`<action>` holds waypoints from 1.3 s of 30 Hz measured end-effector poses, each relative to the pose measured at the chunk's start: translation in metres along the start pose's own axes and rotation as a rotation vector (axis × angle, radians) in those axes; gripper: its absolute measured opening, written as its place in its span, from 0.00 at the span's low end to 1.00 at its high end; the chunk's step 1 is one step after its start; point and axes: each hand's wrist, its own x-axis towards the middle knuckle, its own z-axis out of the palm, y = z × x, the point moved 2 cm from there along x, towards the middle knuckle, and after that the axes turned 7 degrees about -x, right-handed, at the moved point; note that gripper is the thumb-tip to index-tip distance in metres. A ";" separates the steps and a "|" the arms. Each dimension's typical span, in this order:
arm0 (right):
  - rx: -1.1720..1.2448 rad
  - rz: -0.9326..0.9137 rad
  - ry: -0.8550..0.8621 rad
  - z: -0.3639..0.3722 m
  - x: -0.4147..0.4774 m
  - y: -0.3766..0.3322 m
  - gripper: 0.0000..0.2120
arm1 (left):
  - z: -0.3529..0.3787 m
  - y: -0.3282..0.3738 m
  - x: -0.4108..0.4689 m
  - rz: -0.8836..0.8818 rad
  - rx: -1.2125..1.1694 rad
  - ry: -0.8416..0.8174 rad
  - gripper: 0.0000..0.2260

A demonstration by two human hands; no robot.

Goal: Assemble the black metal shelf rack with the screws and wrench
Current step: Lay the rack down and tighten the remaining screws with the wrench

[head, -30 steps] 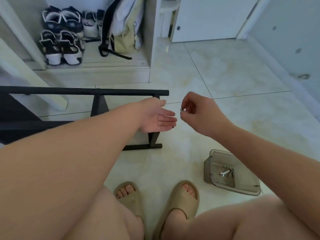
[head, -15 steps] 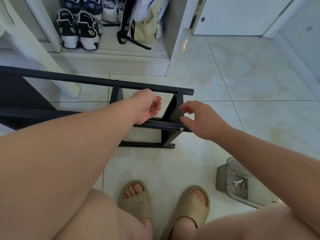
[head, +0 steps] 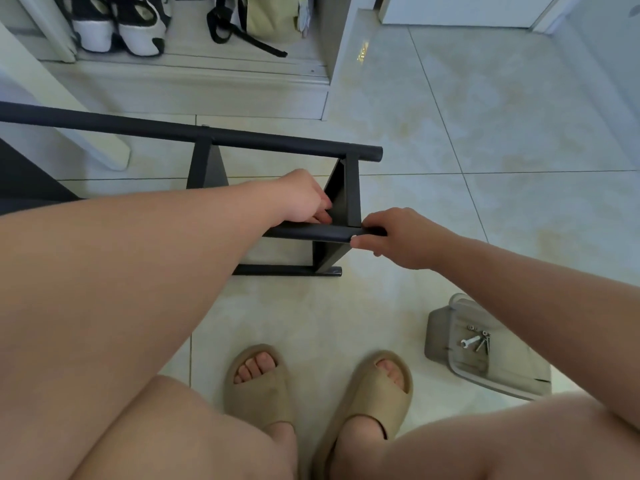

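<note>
The black metal rack (head: 242, 138) lies on its side on the tiled floor in front of me. My right hand (head: 398, 237) grips the end of the near black tube (head: 311, 233), thumb under it and fingers over the top. My left hand (head: 304, 199) reaches behind that tube at the black end bracket (head: 341, 195), its fingertips hidden in the corner; I cannot see whether they hold anything. A small silver wrench (head: 469, 342) and a few screws (head: 483, 339) lie in a grey plastic tray (head: 440, 337) on the floor at the right.
My feet in tan slides (head: 256, 382) stand just below the rack. A white cabinet base with black-and-white sneakers (head: 138, 26) and a bag (head: 273, 19) sits beyond the rack. Open tile floor (head: 502, 150) stretches to the right.
My right hand has closed round the end of the near tube. My left hand has moved down into the corner by the bracket. The view has tilted down.
</note>
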 end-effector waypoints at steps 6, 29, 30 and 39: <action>0.045 0.026 -0.062 0.005 -0.004 0.000 0.15 | 0.023 -0.004 -0.007 -0.062 0.314 -0.087 0.07; -0.581 -0.123 0.082 -0.002 0.001 0.001 0.72 | 0.036 -0.020 -0.016 -0.256 0.443 -0.337 0.13; -0.541 -0.110 0.050 -0.001 0.002 0.003 0.73 | 0.035 -0.019 -0.016 -0.251 0.429 -0.332 0.13; -0.480 -0.150 0.070 0.002 0.004 0.006 0.71 | 0.040 -0.018 -0.010 -0.060 0.453 -0.134 0.13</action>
